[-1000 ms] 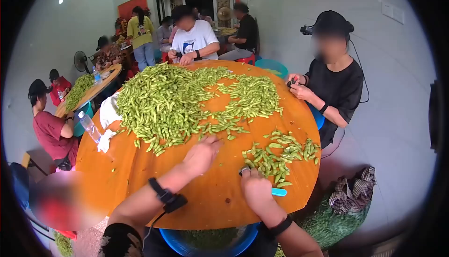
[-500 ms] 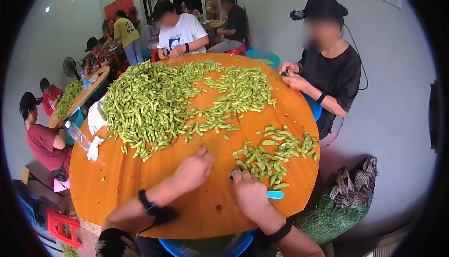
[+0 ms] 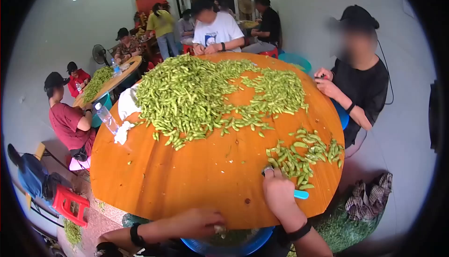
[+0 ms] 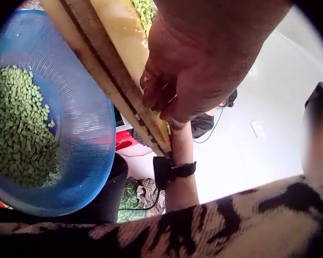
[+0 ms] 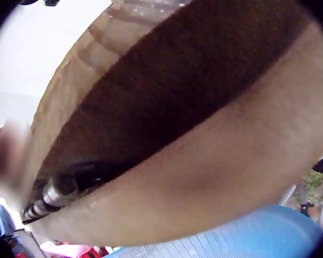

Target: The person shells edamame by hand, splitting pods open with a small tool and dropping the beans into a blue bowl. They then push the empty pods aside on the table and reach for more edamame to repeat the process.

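My left hand (image 3: 201, 222) is at the near table edge, over the blue basin (image 3: 257, 240). Its fingers are curled, and a small pale bit shows by the fingertips in the head view; I cannot tell whether they hold it. Shelled green beans (image 4: 16, 123) lie in the basin in the left wrist view. On the table, my right hand (image 3: 279, 194) grips a small dark and silver tool (image 5: 59, 189), mostly hidden inside the fist. Close by are a small group of green bean pods (image 3: 294, 163) and a turquoise handle (image 3: 301, 194).
A large heap of pods (image 3: 182, 102) covers the table's far side. A plastic bottle (image 3: 106, 118) and crumpled white tissue (image 3: 122, 133) are at left. People sit around this table and others. A bulging green sack (image 3: 351, 229) stands on the floor at right.
My left hand has drawn back from near the large heap to the near table edge over the basin. The right hand keeps its place beside the small pod group. The head view has shifted.
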The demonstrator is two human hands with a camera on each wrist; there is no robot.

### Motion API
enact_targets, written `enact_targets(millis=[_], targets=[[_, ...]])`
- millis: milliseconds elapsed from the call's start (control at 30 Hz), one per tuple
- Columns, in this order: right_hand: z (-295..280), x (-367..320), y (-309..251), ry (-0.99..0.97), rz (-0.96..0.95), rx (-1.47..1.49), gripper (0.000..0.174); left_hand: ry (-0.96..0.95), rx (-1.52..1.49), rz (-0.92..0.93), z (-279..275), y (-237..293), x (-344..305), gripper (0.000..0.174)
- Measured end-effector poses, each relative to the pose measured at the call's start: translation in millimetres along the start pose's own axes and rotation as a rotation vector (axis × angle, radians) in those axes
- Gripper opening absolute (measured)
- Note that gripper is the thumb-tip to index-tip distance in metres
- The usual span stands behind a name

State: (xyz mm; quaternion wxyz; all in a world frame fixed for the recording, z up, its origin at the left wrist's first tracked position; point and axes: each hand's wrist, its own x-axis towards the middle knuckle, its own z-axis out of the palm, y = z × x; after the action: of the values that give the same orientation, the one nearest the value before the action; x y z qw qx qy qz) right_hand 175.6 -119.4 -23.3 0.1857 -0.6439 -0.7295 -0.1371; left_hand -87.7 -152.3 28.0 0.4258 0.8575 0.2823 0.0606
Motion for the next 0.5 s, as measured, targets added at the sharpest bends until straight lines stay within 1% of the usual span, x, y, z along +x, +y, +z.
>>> enact_targets(millis=[67, 133, 167, 200, 233, 267, 300, 333, 367, 433, 500], targets=[[2.5, -0.2, -0.1, 0.012, -0.012, -0.018, 0.006, 0.271, 0.356, 0.127, -28.7, -25.8, 8.6, 0.025], [4.9, -0.3, -1.1, 0.029, -0.007, -0.041, 0.005, 0.564, 0.458, 0.048, -71.1, -56.5, 20.3, 0.027], [5.1, -0.2, -1.7, 0.037, -0.016, -0.044, 0.005, 0.714, 0.588, 0.018, -93.2, -82.5, 26.8, 0.030], [4.7, 0.2, -1.9, 0.034, -0.013, -0.049, 0.005, 0.870, 0.492, -0.104, -116.6, -107.8, 35.3, 0.033], [4.5, 0.5, -1.9, 0.031, -0.011, -0.056, 0.005, 0.946, 0.646, -0.211, -144.4, -125.5, 40.7, 0.040], [5.3, 0.1, -2.5, 0.007, 0.031, 0.009, 0.006, 1.025, 0.688, -0.272, -173.1, -160.0, 47.9, 0.044], [4.4, 0.6, -2.7, 0.015, 0.030, 0.005, 0.006, 1.076, 0.687, -0.287, -198.9, -182.1, 49.7, 0.047], [3.0, 1.3, -2.5, 0.032, 0.003, -0.019, 0.006, 1.096, 0.695, -0.412, -222.2, -194.7, 55.3, 0.055], [4.4, 1.8, -2.0, 0.046, -0.019, -0.044, 0.007, 1.091, 0.732, -0.447, -241.2, -210.5, 57.0, 0.064], [9.7, 3.6, -0.9, 0.062, -0.013, -0.060, 0.008, 1.083, 0.703, -0.467, -266.7, -226.9, 63.6, 0.065], [7.7, 3.3, -1.9, 0.040, -0.017, -0.047, 0.009, 0.919, 0.578, -0.660, -287.6, -244.8, 69.6, 0.061]])
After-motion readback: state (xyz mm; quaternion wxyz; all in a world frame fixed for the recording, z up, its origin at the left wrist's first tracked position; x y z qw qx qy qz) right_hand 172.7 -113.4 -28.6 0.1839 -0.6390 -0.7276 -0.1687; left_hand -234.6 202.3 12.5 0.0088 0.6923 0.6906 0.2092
